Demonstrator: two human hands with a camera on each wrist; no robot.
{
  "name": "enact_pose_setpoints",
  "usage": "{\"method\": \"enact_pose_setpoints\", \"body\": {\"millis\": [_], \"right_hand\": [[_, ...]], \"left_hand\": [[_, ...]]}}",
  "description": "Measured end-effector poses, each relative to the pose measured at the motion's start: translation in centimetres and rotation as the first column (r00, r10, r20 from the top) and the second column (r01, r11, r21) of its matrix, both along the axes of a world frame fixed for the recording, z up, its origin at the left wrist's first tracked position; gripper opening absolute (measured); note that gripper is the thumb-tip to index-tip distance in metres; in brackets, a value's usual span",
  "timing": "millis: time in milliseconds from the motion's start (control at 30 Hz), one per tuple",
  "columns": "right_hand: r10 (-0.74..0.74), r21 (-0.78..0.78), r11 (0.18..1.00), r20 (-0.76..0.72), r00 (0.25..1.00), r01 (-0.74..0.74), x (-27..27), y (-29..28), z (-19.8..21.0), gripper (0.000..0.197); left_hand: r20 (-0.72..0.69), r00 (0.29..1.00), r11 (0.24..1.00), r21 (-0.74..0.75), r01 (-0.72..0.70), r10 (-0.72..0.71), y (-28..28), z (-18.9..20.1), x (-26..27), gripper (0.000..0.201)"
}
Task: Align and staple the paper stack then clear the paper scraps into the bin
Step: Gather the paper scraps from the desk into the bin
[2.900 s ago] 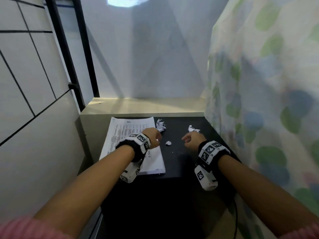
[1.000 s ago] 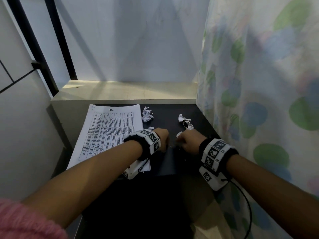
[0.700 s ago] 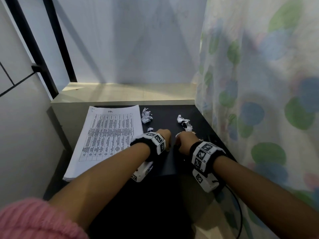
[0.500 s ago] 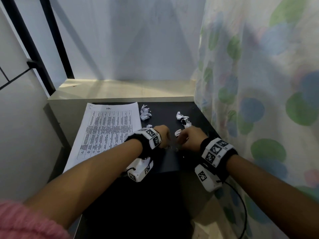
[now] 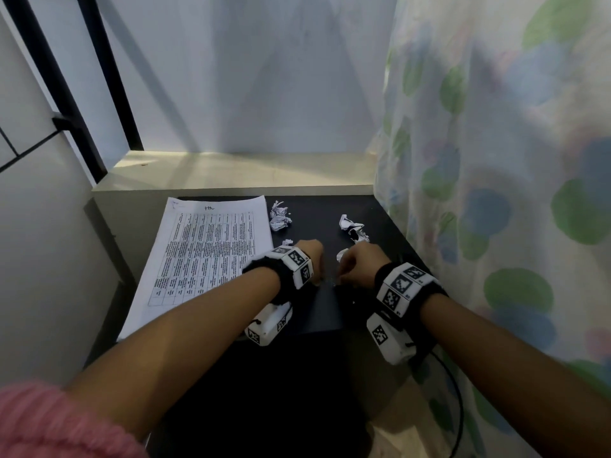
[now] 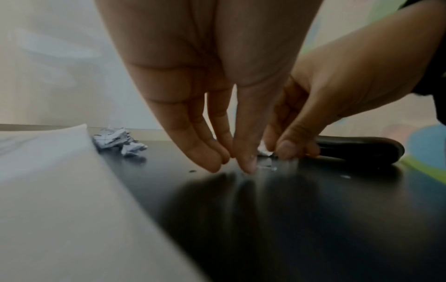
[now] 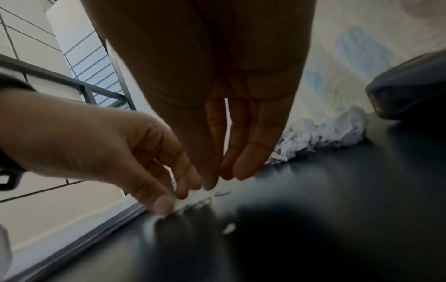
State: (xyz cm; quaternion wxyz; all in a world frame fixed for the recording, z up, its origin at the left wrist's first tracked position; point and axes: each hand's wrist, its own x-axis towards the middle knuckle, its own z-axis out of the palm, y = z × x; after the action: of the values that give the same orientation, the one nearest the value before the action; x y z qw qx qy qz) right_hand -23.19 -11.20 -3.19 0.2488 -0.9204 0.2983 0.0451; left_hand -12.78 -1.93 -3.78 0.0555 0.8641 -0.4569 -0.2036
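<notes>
Head view: left hand (image 5: 309,259) and right hand (image 5: 360,264) sit knuckle to knuckle on the black table (image 5: 380,223), just right of the paper stack (image 5: 205,256). About three seconds back they were well apart, the left over the stack; since about a second ago they've stayed together on the same spot. My read: alignment is done for now and they're working small debris. Can't confirm a staple in the stack. Its long axis runs away from the person, header at the far end, leaning slightly left. Two crumpled scraps untouched: one (image 5: 279,217) at the stack's far right corner, one (image 5: 353,228) beyond the right hand. Smaller bits (image 5: 287,242) just past the left wrist. No bin in view.

Left wrist: left fingers (image 6: 212,152) straight, close together, tips down on the table. Right hand's fingertips (image 6: 286,150) are bunched at a small white bit (image 6: 264,152); whether it's actually pinched, can't tell. Loose staples (image 6: 267,167) lie between the tips. Dark stapler (image 6: 357,150) lies flat behind the right hand, long axis left-right in this view.

Right wrist: right fingers (image 7: 241,162) straight, together, tips at the surface. Left thumb and fingertips (image 7: 161,204) press down beside the stack's edge (image 7: 79,246). A bent staple (image 7: 223,193) lies just off the tips. Scrap (image 7: 325,133) behind, stapler end (image 7: 410,91) right.
</notes>
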Motion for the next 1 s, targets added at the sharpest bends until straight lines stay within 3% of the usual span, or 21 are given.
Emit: {"method": "enact_pose_setpoints", "body": {"millis": [133,300,367,433,533,600,767,867,933,1000], "right_hand": [[0.009,-0.103,0.995,-0.055,0.998,-0.014,-0.4,0.4,-1.1,0.016],[0.000,-0.156,0.988,0.013,1.000,0.002,-0.3,1.5,-1.3,0.022],[-0.039,-0.223,0.973,0.107,0.993,0.062,-0.7,1.1,-0.9,0.026],[-0.125,-0.274,0.950,0.110,0.986,0.151,-1.1,0.3,-0.7,0.034],[-0.211,-0.258,0.948,-0.080,0.974,0.184,-0.7,-0.6,-0.9,0.049],[-0.168,-0.277,0.952,-0.127,0.978,0.128,-0.2,-0.6,-1.1,0.042],[-0.029,-0.245,0.969,-0.071,0.997,0.010,1.1,0.2,-1.7,0.038],[0.094,-0.112,0.989,-0.028,0.995,-0.097,1.1,0.3,-1.4,0.051],[0.061,-0.040,0.997,0.044,0.997,-0.060,0.5,0.0,-0.9,0.056],[-0.020,-0.081,0.996,0.073,0.997,0.026,-0.3,-0.7,-0.3,0.053]], "left_hand": [[-0.005,1.000,1.000,0.018,0.005,-0.005,0.3,-0.5,0.5,0.036],[-0.020,1.000,0.999,0.033,0.021,-0.020,-0.3,0.0,-0.7,0.039],[-0.041,0.999,0.999,0.030,0.021,-0.019,-0.1,-0.1,-0.7,0.037],[-0.051,0.999,1.000,0.018,0.017,-0.016,0.1,-0.2,-0.7,0.039],[-0.031,0.999,1.000,0.010,0.013,-0.013,0.1,-0.2,-0.8,0.044],[-0.033,0.999,1.000,0.007,0.017,-0.016,0.0,-0.3,-0.8,0.045],[-0.044,0.999,0.999,0.046,0.028,-0.026,-0.4,-0.4,-0.5,0.043],[-0.034,0.999,0.998,0.056,0.043,-0.041,-0.5,-0.3,-0.6,0.045],[-0.053,0.998,0.998,0.045,0.044,-0.041,-0.4,-0.3,-0.6,0.041],[-0.061,0.997,0.999,0.032,0.041,-0.039,-0.3,-0.2,-0.6,0.039]]}}
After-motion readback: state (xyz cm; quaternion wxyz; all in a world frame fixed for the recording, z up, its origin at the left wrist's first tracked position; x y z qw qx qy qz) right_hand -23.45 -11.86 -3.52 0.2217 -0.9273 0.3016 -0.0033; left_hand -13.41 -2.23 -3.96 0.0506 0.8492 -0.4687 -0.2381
